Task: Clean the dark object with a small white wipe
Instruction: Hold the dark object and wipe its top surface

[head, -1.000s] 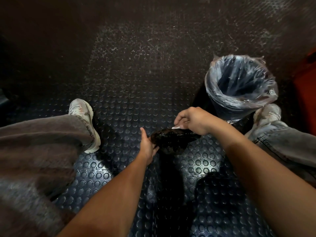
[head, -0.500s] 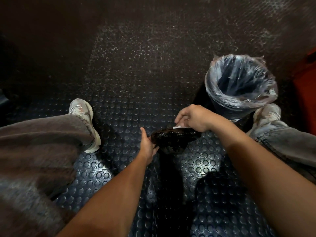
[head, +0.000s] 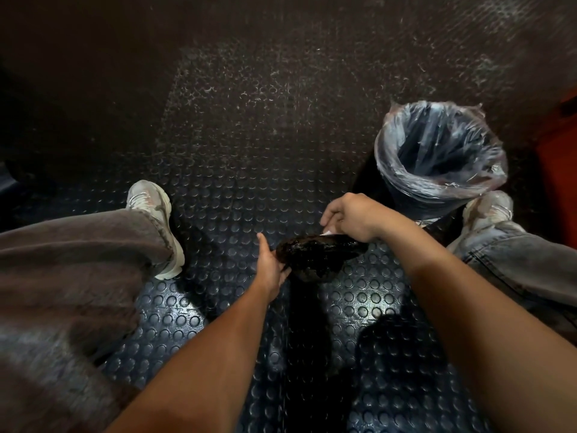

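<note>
Left hand [head: 271, 266] clasped on dark object [head: 315, 256], right hand [head: 349, 217] pinching white wipe [head: 328, 233] against it, barely shifted since before.

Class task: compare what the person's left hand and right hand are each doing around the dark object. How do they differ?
The left hand grips the glossy black object from its near-left end, holding it above the studded floor; the right hand is curled over its far upper edge. The right hand pinches a small white wipe against it; the left hand holds no wipe. Both touch the object.
</note>
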Motion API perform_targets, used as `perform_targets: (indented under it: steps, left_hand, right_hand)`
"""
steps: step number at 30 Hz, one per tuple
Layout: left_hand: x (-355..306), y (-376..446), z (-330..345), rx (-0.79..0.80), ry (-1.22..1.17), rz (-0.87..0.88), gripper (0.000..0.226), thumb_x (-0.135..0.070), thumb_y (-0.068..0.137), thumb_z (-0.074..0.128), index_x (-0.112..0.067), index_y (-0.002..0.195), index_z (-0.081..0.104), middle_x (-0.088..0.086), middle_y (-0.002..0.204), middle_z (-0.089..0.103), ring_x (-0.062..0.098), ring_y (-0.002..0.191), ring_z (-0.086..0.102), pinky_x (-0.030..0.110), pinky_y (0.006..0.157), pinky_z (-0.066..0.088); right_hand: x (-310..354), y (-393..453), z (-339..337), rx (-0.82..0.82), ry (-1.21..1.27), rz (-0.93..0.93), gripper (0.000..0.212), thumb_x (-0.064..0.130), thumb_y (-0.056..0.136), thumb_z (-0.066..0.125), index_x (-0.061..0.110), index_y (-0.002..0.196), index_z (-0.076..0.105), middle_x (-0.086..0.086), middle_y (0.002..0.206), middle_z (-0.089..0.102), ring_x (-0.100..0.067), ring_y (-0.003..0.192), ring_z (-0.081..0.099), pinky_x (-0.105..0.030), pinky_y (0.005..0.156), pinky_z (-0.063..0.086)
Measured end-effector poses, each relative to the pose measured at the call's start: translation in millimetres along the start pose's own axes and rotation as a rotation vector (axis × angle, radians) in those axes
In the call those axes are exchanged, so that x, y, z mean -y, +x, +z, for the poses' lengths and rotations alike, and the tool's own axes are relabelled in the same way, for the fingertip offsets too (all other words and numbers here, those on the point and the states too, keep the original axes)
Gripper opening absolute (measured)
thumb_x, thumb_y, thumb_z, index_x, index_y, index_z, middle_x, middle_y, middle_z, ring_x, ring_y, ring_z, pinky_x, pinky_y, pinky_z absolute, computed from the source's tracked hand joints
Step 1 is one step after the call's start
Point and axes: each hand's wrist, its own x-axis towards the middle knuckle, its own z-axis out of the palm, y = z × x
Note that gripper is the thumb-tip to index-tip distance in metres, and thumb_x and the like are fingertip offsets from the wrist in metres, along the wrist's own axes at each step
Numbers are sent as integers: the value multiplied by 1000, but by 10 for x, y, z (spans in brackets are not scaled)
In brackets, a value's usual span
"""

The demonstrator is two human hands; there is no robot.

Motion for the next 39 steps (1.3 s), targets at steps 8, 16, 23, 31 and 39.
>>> perform_targets:
  steps: [8,16,23,31,39]
  left_hand:
    - [3,14,-13,-19,-8,-7,101,-81,91,13,-5,151,41,10,149,51,25,142,43,46,122,27]
    - [-15,-5,10,-10,14,-7,100,-82,90,9,-9,147,47,8,146,55,23,140,46,46,122,28]
    - [-65,49,-73,-21,43,-38,99,-83,89,12,-9,135,58,10,136,63,26,133,52,44,116,34]
    - [-65,59,-67,-20,37,-50,105,-86,87,13,-5,138,57,9,131,67,24,129,56,41,112,39]
    - [-50,7,-56,-4,34,-26,100,-80,91,12,-4,141,53,12,139,61,26,135,50,45,121,30]
  right_hand:
    - [-288,-162,-57,-144,-69,57,20,10,92,63,27,91,73,7,91,75,-10,91,69,-28,87,56]
    - [22,45,31,30,45,-31,14,8,92,70,18,102,73,5,93,78,-2,92,70,-12,79,49]
    - [-308,-210,-66,-146,-8,10,14,12,91,70,24,96,74,12,84,76,0,87,68,-18,78,50]
    - [22,13,45,10,3,1,17,6,92,68,16,105,73,4,96,78,-7,95,70,-19,88,51]
    - [-254,-181,-93,-88,1,13,19,7,89,69,25,92,73,10,86,77,-5,89,70,-20,76,54]
